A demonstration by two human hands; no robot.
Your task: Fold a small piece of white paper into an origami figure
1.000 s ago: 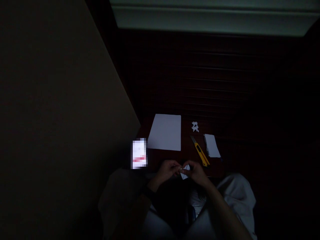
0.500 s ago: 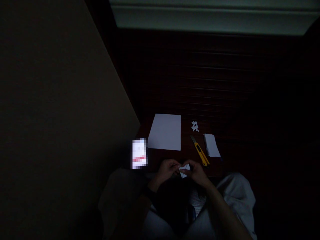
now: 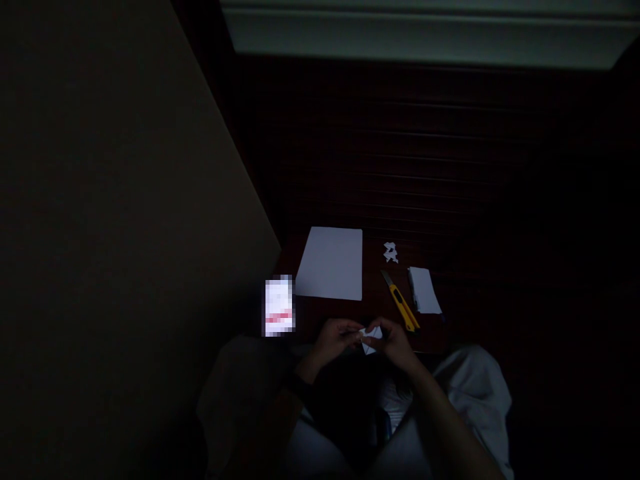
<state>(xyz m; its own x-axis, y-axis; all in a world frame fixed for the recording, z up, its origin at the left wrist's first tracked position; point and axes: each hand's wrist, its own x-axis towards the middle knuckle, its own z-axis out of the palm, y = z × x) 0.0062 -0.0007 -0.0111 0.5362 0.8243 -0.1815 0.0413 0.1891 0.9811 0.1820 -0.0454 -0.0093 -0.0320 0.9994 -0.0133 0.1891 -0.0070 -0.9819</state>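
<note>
In dim light, my left hand and my right hand meet over my lap at the near edge of a small dark table. Both pinch a small folded piece of white paper between their fingertips. The paper shows creased triangular faces. Just beyond my right hand lies a yellow utility knife.
On the table lie a blank white sheet, a small folded white paper shape and a narrow stack of white paper slips. A lit phone screen glows at the left. A beige wall fills the left side.
My fingers have shifted slightly on the folded paper, which has turned a little between them. Nothing on the table has moved.
</note>
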